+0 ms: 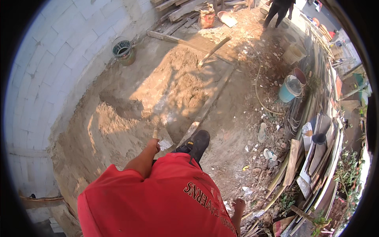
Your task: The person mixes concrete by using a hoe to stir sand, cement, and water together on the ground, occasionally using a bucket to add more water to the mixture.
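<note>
My left hand point(153, 145) is closed around a pale wooden tool handle point(156, 131), which points away over the sand; the tool's head cannot be made out. A whitish patch or piece point(165, 144) shows just right of that hand. Ahead lies a heap of brown sand point(179, 75), partly in sun and partly in shade, with a hollow on its left side. My right hand point(239, 205) hangs low at my right side, above rubble; its fingers are too small and unclear to read. My dark shoe point(198, 143) stands on the ground close to the left hand.
A pale block wall point(51, 59) curves along the left, with a dark bucket point(123, 51) beside it. Wooden boards point(215, 96) border the sand. At right stand a blue bucket point(288, 91), a hose point(258, 75) and piled poles point(312, 158). A person point(278, 12) stands far back.
</note>
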The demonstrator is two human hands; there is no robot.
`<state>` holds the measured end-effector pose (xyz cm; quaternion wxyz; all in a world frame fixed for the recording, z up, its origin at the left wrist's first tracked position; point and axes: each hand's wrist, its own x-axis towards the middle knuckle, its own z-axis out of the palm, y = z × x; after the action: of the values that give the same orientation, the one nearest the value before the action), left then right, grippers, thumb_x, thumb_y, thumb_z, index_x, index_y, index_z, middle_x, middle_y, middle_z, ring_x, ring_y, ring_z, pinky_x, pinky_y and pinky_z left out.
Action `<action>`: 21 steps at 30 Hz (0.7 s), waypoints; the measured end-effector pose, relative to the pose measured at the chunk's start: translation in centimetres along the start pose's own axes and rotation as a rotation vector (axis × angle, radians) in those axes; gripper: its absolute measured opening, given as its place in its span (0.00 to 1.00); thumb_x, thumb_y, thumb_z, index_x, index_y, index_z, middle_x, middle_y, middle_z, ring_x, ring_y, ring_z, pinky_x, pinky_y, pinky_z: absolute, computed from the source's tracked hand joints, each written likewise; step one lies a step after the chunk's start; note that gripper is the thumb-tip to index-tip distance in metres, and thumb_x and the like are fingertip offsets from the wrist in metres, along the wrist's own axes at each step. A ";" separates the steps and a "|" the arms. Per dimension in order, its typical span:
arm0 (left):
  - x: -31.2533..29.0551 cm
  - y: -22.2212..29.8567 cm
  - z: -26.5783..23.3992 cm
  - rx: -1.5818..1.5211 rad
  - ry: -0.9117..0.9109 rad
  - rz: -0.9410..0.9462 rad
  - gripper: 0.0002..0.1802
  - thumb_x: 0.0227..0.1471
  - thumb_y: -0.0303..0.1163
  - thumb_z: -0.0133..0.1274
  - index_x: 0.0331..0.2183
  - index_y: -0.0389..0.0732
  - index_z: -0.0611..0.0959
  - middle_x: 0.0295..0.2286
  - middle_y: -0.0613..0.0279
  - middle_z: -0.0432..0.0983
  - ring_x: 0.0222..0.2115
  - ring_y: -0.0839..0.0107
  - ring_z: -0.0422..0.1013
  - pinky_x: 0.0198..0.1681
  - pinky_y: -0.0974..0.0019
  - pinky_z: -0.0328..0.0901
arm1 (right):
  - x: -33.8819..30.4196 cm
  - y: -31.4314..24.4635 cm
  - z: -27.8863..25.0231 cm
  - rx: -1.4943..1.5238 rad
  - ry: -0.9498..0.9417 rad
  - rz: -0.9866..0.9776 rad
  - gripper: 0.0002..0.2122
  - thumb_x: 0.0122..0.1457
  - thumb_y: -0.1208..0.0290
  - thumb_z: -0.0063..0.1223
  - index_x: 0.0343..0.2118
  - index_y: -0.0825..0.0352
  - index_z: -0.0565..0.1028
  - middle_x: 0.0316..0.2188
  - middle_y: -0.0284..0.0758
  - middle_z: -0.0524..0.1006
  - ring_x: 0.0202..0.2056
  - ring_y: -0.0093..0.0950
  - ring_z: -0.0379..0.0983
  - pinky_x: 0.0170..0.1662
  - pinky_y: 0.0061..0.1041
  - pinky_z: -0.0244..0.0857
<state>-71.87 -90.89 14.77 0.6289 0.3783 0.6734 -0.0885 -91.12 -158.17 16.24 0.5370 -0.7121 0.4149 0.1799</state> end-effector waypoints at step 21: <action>1.2 5.2 16.1 -0.280 -0.130 -0.002 0.10 0.55 0.33 0.57 0.36 0.38 0.76 0.16 0.66 0.64 0.11 0.74 0.59 0.11 0.67 0.55 | 22.6 -44.2 11.8 -1.069 -0.289 -0.546 0.14 0.56 0.61 0.51 0.33 0.67 0.81 0.35 0.46 0.81 0.40 0.39 0.79 0.42 0.37 0.71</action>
<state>-55.96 -96.36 12.47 0.7176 0.2799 0.6375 -0.0186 -40.88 -152.84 23.31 0.1831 -0.9318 -0.0069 0.3134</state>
